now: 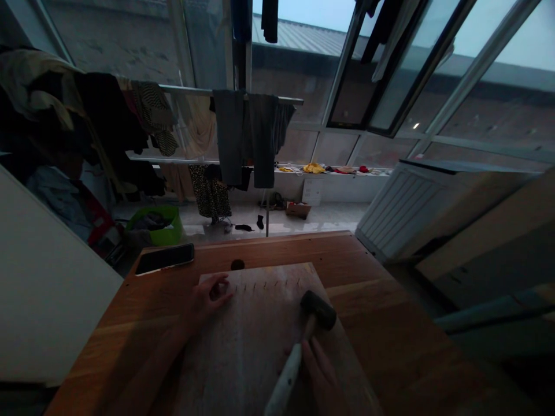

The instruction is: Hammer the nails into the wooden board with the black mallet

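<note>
A row of several thin nails (265, 285) stands up along the far edge of a pale wooden board (260, 341). My left hand (212, 294) rests at the board's far left corner, beside the left end of that row. Its thumb and index finger are curved with a gap between their tips, and I see nothing held there. In my right hand (318, 367) is a mallet (318, 310) with a dark, blocky head and a pale grip. The mallet's head is over the right part of the board, near the row's right end.
The board lies on a wooden table (390, 329). A phone (165, 259) lies at the table's far left, and a dark round spot (237, 264) is just beyond the board. Past the table are hanging clothes (229, 138), a green basket (167, 228) and a white cabinet (407, 202).
</note>
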A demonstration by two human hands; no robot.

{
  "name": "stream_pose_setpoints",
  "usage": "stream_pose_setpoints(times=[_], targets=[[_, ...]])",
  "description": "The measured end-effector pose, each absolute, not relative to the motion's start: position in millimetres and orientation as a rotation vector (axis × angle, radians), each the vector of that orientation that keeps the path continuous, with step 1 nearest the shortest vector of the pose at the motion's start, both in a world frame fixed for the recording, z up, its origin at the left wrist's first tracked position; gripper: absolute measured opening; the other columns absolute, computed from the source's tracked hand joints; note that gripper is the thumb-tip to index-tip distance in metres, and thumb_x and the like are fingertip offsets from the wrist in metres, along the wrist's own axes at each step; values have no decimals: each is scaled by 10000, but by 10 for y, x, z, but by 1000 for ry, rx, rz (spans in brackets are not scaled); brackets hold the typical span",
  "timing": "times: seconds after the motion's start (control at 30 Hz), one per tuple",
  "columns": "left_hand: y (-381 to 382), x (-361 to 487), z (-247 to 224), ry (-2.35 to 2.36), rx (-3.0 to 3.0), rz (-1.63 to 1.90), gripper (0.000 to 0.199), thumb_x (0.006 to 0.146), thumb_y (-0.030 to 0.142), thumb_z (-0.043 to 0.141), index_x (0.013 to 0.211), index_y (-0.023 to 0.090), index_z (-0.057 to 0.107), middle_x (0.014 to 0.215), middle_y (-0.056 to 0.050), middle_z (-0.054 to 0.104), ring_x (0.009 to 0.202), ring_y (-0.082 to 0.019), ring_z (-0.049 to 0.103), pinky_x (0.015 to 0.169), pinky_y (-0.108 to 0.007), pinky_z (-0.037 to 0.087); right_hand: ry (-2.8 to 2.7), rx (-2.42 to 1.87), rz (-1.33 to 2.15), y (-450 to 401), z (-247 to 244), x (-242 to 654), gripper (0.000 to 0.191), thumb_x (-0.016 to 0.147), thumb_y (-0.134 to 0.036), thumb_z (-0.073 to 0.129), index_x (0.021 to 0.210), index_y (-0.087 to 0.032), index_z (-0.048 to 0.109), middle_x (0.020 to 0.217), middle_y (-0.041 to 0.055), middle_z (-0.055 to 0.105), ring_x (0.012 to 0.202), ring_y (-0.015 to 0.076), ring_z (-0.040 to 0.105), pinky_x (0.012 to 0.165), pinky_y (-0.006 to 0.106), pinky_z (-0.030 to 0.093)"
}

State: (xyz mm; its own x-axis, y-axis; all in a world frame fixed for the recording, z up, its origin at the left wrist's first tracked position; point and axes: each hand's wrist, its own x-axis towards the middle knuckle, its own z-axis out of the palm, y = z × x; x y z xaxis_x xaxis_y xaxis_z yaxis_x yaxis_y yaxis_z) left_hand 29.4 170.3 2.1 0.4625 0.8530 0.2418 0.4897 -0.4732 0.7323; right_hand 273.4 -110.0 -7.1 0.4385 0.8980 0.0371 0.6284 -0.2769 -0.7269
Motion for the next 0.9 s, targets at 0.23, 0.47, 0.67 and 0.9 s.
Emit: stream_pose_setpoints(times=[0.23,0.47,0.67,0.9], targets=[[1146,-201,67,1469,2505,825,406,956,470,497,1221,204,650,1325,-143,628,1208,-324,611,1053,-507,485,-1180,-2071,381,-1103,-19,2857,552,995,-620,421,1247,-231,721,1222,119,750,1117,296,717,986,415,570],[255,-406,-203,1441,2618,864,441,930,321,534,1362,398,578,1338,-44,676,1084,-315,696,917,-474,572,-1745,-2101,-119,-1473,-332,3333,475,1003,-420,486,1466,-342,557,1545,39,526,1424,348,480,1123,551,438],[239,322,-118,1250,2562,879,425,949,298,545,1373,305,558,1320,-96,666,1059,-290,714,845,-432,624,-1841,-2266,-404,-1680,-486,4097,402,999,-394,433,1276,-328,718,1489,35,590,1446,381,436,1064,566,470],[216,1492,120,921,2357,701,322,937,231,557,1255,195,586,1419,-190,528,1230,-316,627,990,-511,565,-1665,-2330,-561,-1810,-572,5239,529,998,-351,298,1224,-222,758,1387,107,662,1373,347,517,1056,532,484]])
